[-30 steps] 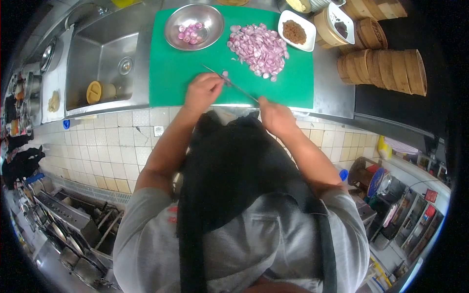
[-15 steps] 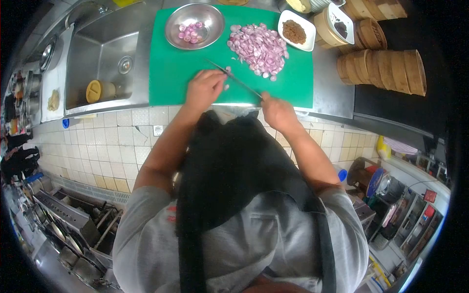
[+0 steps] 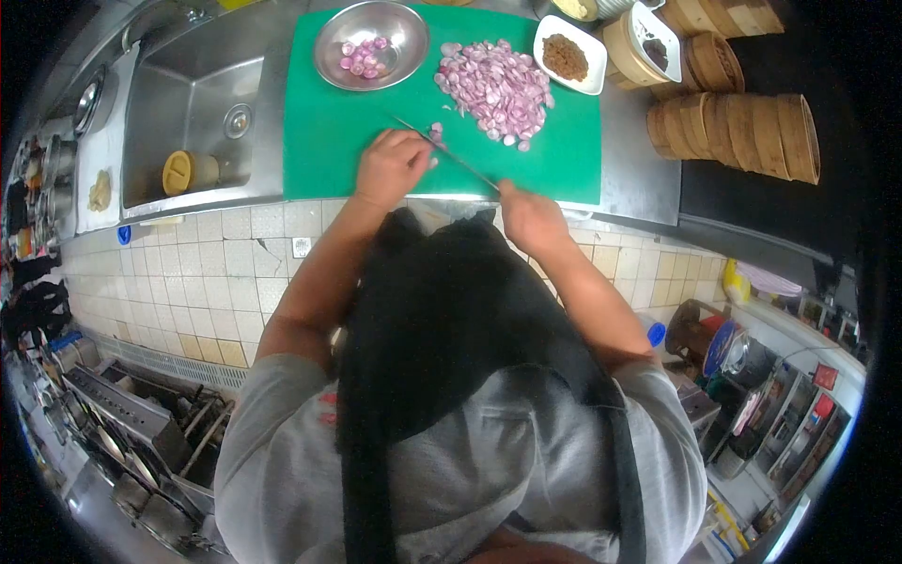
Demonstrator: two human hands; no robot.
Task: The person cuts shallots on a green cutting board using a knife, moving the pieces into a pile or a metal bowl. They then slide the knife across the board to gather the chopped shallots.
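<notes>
My right hand [image 3: 532, 218] is closed round the handle of a kitchen knife [image 3: 460, 162], whose blade points up and left across the green cutting board [image 3: 319, 141]. My left hand [image 3: 393, 167] rests on the board with fingers curled against the blade, pressing a shallot that they mostly cover. A small pale pink piece [image 3: 433, 163] shows by the fingertips. Just past the blade lie a few fresh slices [image 3: 436, 130]. Farther back is a wide heap of sliced shallots [image 3: 496, 89]. To its left stands a metal bowl [image 3: 404, 64] with peeled shallots [image 3: 364, 58] in it.
A white dish [image 3: 594, 75] of brown crumbly food sits at the board's back right corner. Beyond it are a tub [image 3: 631, 58] with a white dish on top and stacked bamboo steamers [image 3: 738, 134]. On the left is a steel sink [image 3: 188, 103] holding a yellow-lidded container [image 3: 178, 174].
The view has shifted very slightly. Both hands and the knife stay in nearly the same place, with the knife against the left fingers.
</notes>
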